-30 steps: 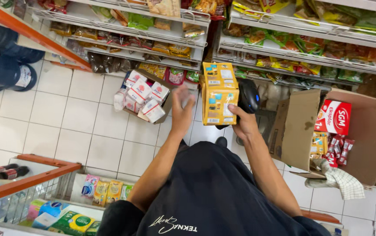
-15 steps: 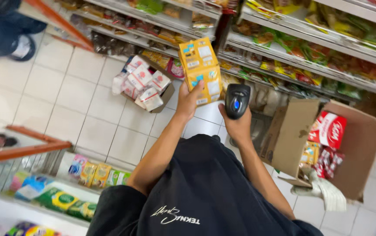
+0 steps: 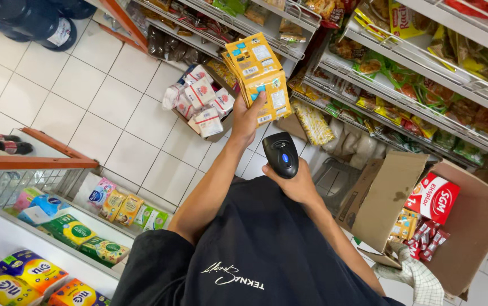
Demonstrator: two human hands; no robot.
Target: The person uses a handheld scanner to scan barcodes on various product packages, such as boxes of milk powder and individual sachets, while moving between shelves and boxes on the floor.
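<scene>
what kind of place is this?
Most likely a small grocery shop aisle: wire shelves packed with snack packets, an open cardboard box of stock on the tiled floor, and a handheld barcode scanner in the right hand.

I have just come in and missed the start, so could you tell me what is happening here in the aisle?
A person in a black shirt stands in a shop aisle. Their left hand holds up a fanned stack of yellow boxes, while the right hand grips a black handheld scanner just below them. An open cardboard box of packets sits on the tiled floor at the right, beside stocked shelves.
</scene>
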